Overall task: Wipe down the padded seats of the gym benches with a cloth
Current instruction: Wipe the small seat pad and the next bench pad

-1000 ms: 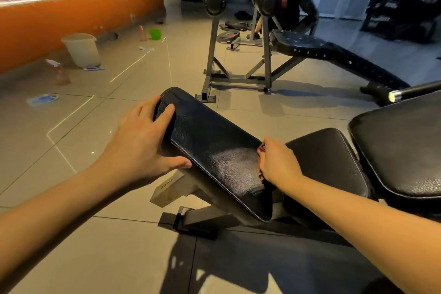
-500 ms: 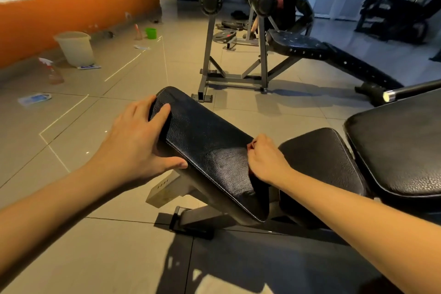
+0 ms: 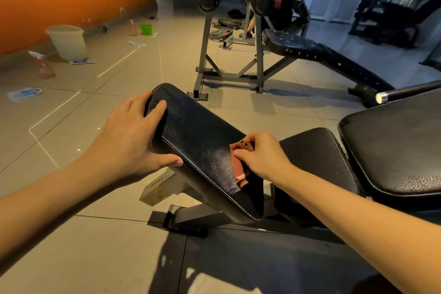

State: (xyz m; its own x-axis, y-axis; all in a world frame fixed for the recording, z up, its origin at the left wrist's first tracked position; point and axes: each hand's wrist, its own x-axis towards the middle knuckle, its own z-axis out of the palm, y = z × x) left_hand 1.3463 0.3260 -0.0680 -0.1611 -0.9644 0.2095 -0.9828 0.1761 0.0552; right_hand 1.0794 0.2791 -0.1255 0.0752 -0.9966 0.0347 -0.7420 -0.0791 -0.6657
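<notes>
A black padded bench pad (image 3: 200,136) tilts up toward me in the middle of the view. My left hand (image 3: 133,138) grips its far left edge, thumb under the pad and fingers over the top. My right hand (image 3: 260,155) presses a reddish-brown cloth (image 3: 239,167) onto the pad's near right part; a dull wiped patch shows beside the cloth. To the right lie a second black seat pad (image 3: 317,157) and a larger back pad (image 3: 393,143).
Another black bench (image 3: 322,55) with a grey rack (image 3: 229,76) stands behind. A chrome-tipped bar (image 3: 405,93) juts in at right. On the tiled floor at left are a pale bucket (image 3: 68,42), a spray bottle (image 3: 44,67), a green cup (image 3: 146,29) and flat packets.
My right hand has slid left and up along the pad, and the reddish-brown cloth now shows under its fingers. My left hand keeps its grip on the pad's edge.
</notes>
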